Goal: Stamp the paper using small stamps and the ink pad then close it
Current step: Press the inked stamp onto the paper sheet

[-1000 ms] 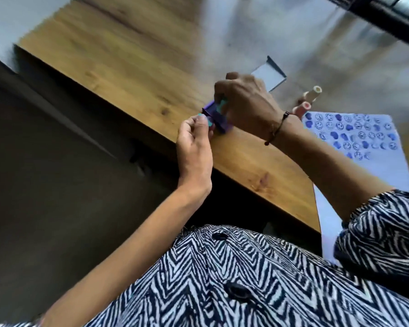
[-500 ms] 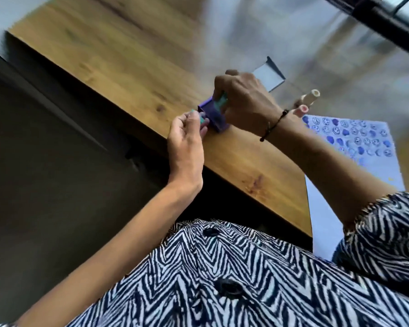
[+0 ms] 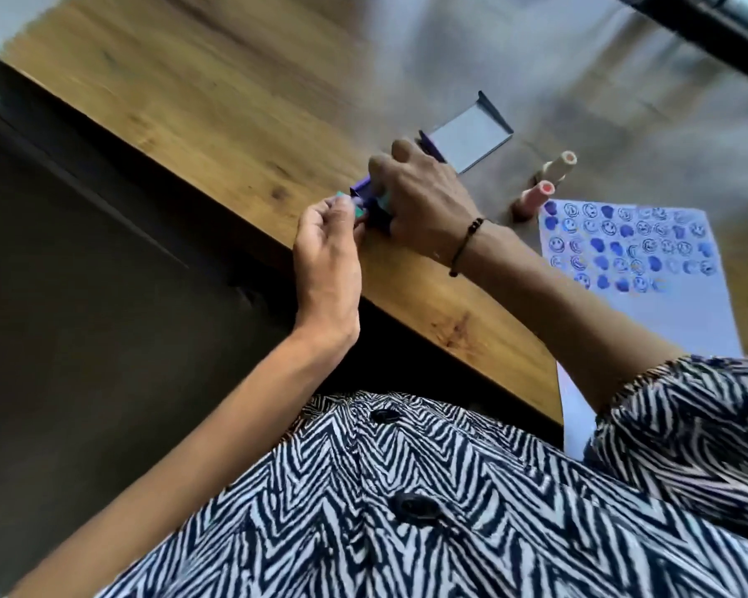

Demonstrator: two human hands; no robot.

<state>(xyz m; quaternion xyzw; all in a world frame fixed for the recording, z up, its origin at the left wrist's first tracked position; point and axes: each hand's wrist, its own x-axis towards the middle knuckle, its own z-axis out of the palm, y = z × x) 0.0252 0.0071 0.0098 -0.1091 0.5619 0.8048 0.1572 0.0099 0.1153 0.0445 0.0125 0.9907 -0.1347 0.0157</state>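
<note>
The purple ink pad (image 3: 363, 192) lies near the table's front edge, and its open lid (image 3: 471, 142) shows a grey inside behind it. My right hand (image 3: 424, 205) is curled down over the pad, with a bit of a teal stamp (image 3: 383, 201) showing under its fingers. My left hand (image 3: 327, 248) pinches another small teal stamp (image 3: 343, 197) right at the pad's left corner. The pad's inked face is hidden. The white paper (image 3: 648, 321) lies to the right, with rows of blue smileys and blobs stamped on it.
Two pink-beige stamps (image 3: 536, 197) (image 3: 558, 164) stand upright between the lid and the paper. The wooden table (image 3: 217, 101) ends just below my hands, with dark floor beyond the edge. My striped shirt fills the bottom of the view.
Both hands stay at the ink pad. My left hand's fingertips have closed in a little on the pad's corner. The view has drifted slightly.
</note>
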